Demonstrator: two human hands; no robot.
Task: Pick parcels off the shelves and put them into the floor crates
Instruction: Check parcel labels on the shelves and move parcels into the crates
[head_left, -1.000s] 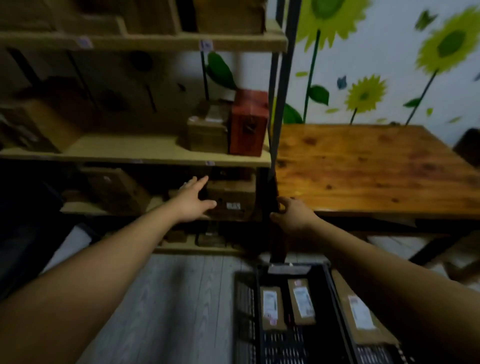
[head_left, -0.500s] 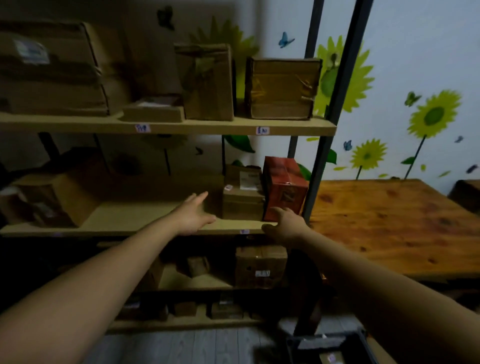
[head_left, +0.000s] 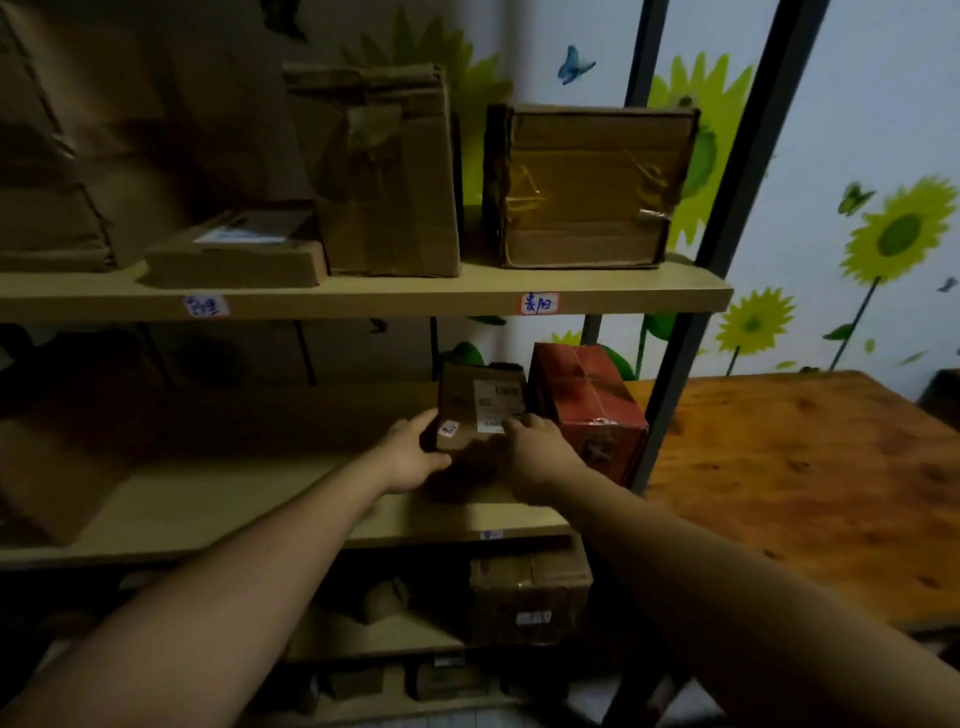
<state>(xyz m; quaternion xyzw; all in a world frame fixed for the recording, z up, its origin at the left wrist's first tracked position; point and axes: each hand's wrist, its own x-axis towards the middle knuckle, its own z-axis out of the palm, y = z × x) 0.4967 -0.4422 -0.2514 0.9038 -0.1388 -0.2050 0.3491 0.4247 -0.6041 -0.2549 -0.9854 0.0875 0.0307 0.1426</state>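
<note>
Head view is showing a small brown parcel (head_left: 480, 410) sitting on the middle shelf (head_left: 218, 499), just beside a red box (head_left: 587, 410) on its right. Both hands are closing on it: the left hand (head_left: 413, 457) is cupping its left lower corner, the right hand (head_left: 535, 454) is pressing its right front edge. Its lower front is hiding behind the hands. No floor crate is showing; a wooden desk (head_left: 805, 483) is standing to the right.
</note>
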